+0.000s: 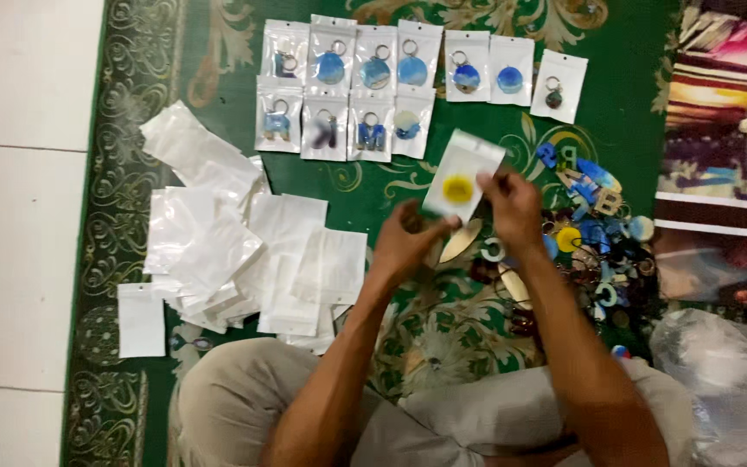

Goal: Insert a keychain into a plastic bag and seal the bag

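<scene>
Both my hands hold up a small clear and white pouch (460, 175) with a round yellow keychain inside. My left hand (406, 241) pinches its lower edge. My right hand (510, 205) grips its right side near the top. I sit cross-legged on a green patterned carpet (633, 95). Beyond the pouch lie two rows of packed pouches (352, 91) with blue round and letter keychains in them.
A heap of empty white pouches (235, 251) lies on my left. Loose keychains (594, 233), blue, yellow and letter-shaped, pile up on my right. A crumpled clear plastic bag (715, 363) sits near my right knee. White floor tiles (19, 173) border the carpet on the left.
</scene>
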